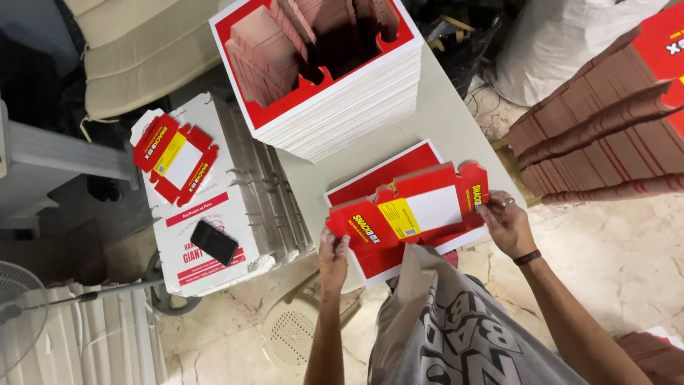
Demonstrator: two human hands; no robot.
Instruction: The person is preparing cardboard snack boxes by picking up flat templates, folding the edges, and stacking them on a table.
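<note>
A flat red die-cut carton blank (413, 207) with a yellow and a white panel is held over the near edge of the table. My left hand (332, 251) grips its left end and my right hand (504, 222) pinches its right flap. Under it lies a red and white printed sheet (370, 178). At the back of the table stands a tall stack of punched-out red-bordered sheets (335, 100).
Left of the grey table (456, 128), a pile of white flat cartons (214, 207) carries one red blank (174, 155) and a black phone (214, 242). Stacked folded red blanks (605, 135) fill the right. A fan (21, 306) and a plastic stool (299, 328) stand below.
</note>
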